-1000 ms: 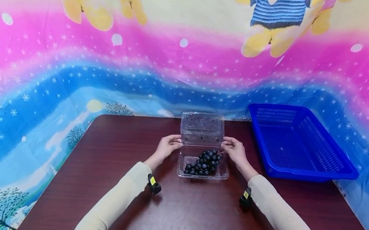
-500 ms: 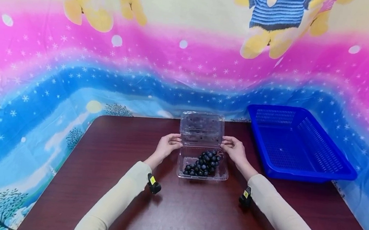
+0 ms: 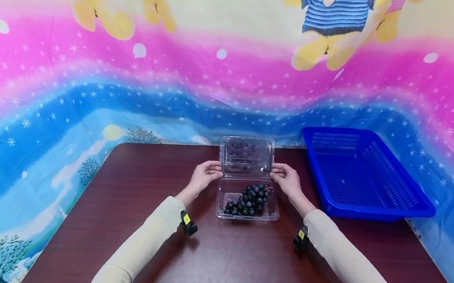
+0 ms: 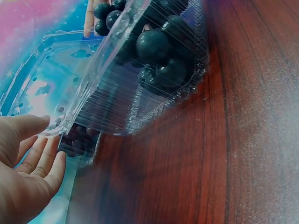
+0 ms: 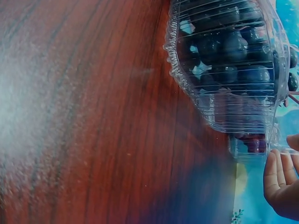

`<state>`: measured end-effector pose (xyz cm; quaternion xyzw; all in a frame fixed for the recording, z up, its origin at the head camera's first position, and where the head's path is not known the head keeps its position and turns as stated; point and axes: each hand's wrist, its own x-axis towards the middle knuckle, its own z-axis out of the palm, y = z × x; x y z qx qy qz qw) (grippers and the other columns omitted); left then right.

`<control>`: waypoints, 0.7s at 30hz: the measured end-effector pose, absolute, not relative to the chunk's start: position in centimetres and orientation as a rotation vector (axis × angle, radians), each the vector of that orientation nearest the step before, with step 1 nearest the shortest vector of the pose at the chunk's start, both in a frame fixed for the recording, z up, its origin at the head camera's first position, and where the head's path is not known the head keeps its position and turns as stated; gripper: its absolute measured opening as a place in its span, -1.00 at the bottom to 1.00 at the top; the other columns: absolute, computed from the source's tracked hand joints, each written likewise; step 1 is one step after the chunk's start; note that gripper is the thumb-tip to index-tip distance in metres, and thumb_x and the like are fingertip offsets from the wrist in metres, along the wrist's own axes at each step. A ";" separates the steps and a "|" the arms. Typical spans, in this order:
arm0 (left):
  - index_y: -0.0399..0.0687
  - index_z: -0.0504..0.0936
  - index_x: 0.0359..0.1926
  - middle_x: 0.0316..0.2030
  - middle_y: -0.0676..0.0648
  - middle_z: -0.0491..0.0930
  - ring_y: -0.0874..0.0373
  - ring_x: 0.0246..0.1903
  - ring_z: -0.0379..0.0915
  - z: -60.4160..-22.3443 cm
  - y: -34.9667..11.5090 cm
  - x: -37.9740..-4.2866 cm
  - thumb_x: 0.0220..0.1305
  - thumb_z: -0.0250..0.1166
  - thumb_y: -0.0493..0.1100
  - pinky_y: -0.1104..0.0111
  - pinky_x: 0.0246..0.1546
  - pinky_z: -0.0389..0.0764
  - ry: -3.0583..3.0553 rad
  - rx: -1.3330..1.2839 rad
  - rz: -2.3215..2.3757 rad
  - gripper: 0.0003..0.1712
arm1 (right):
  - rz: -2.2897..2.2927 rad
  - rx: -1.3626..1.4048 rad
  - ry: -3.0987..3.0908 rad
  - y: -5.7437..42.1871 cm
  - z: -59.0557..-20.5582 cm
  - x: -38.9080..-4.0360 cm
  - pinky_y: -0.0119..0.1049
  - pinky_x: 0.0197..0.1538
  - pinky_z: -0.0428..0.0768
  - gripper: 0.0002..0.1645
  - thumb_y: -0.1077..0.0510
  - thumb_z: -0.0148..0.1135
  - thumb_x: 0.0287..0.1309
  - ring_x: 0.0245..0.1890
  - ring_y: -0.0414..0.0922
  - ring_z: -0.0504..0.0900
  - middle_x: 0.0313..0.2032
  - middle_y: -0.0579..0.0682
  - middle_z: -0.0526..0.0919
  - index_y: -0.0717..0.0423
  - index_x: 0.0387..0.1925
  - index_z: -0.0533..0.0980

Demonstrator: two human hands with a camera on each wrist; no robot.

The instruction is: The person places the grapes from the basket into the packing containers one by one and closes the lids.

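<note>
A clear plastic clamshell box (image 3: 227, 186) stands on the table with its lid (image 3: 245, 165) raised at the back. A bunch of dark grapes (image 3: 248, 201) lies in the box's base, mostly toward the right. My left hand (image 3: 202, 176) pinches the lid's left edge near the hinge; in the left wrist view the thumb (image 4: 30, 125) is over the rim with fingers below. On the other side, my right hand (image 3: 288, 179) pinches the lid's right edge. Dark round shapes show in the lid; whether they are reflections, I cannot tell.
A blue plastic basket (image 3: 376, 211) with slotted walls sits at the table's back right, beyond the right hand. The dark red wooden table (image 3: 220, 268) meets a printed cloth backdrop (image 3: 198, 100) behind.
Both hands keep their hold on the lid. The lid looks slightly more upright, and dark shapes show in it more clearly. The head view has shifted a little.
</note>
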<state>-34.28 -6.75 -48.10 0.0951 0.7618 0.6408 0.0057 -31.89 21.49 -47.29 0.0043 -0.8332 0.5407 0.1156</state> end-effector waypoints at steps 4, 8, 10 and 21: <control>-0.31 0.51 0.09 -0.09 -0.31 0.59 0.05 -0.19 0.58 -48.0 -6.8 -34.4 0.08 0.33 -0.34 0.40 -0.17 0.57 2.393 0.306 2.007 -0.51 | 1.594 0.028 -2.437 21.5 -47.1 -32.0 -0.57 -0.37 0.50 -0.57 0.29 0.25 0.10 -0.26 -0.06 0.61 -0.14 0.29 0.60 0.27 0.05 0.48; -0.31 0.49 0.11 -0.06 -0.34 0.56 -0.04 -0.13 0.56 -47.8 -6.8 -34.5 0.10 0.32 -0.33 0.34 -0.13 0.57 2.388 0.322 2.008 -0.50 | 1.592 0.049 -2.432 21.5 -46.9 -32.1 -0.57 -0.35 0.51 -0.55 0.28 0.25 0.11 -0.22 0.00 0.61 -0.12 0.31 0.59 0.29 0.07 0.46; -0.31 0.49 0.11 -0.06 -0.34 0.56 -0.06 -0.12 0.55 -47.7 -6.9 -34.5 0.12 0.31 -0.32 0.33 -0.11 0.56 2.395 0.328 2.007 -0.51 | 1.592 0.058 -2.425 21.6 -46.7 -32.2 -0.55 -0.33 0.53 -0.54 0.27 0.25 0.11 -0.20 0.03 0.61 -0.11 0.31 0.59 0.28 0.07 0.46; -0.28 0.51 0.09 -0.13 -0.23 0.61 0.01 -0.15 0.56 -47.0 -6.9 -34.6 0.14 0.32 -0.24 0.37 -0.17 0.55 2.444 0.345 2.001 -0.52 | 1.638 0.150 -2.327 21.8 -46.1 -31.9 -0.40 -0.34 0.56 -0.61 0.24 0.29 0.07 -0.33 -0.11 0.61 -0.25 0.12 0.64 0.24 -0.02 0.52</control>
